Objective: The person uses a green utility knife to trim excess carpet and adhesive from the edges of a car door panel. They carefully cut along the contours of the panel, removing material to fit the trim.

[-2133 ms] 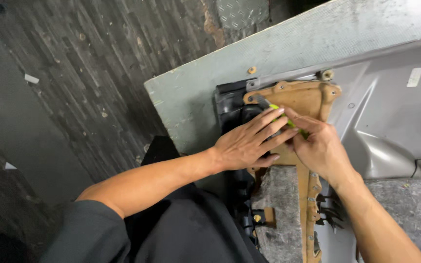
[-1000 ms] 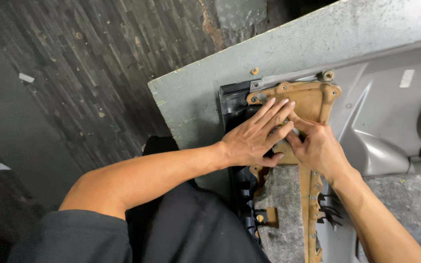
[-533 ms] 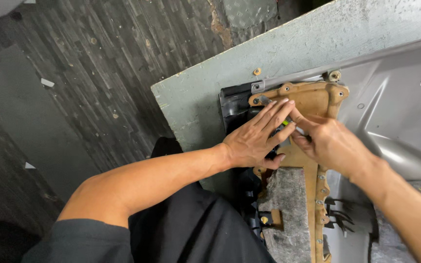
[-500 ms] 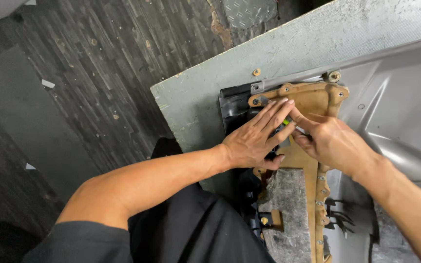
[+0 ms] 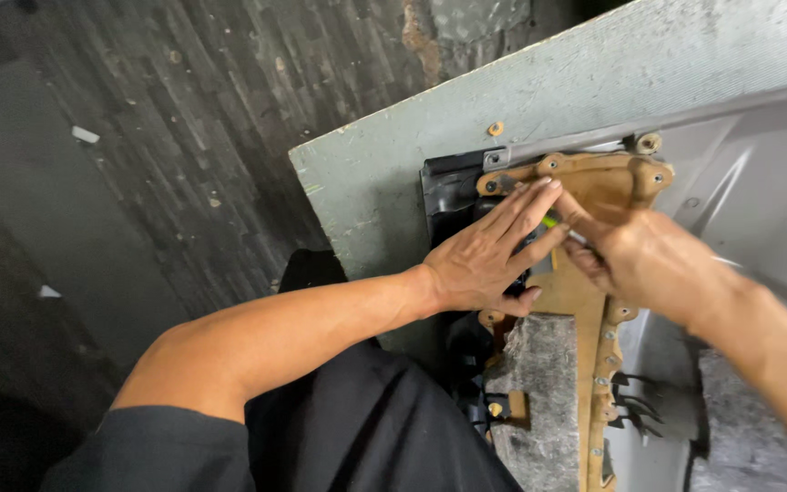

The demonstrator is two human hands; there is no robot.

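Soft, even light, dim over the dark floor, with slight motion blur at the right edge.

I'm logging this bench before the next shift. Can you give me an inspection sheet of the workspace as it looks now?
Surface: grey-green board, scuffed.
Job's things: tan bracket with fasteners on a grey moulded panel; grey felt pad below.
Clutter: small washer on board.
Grips: left hand flat on the bracket; right hand pinches a thin tool with yellow-green tip.
Cables: nothing seen.
Surroundings: dark plank floor with white scraps.
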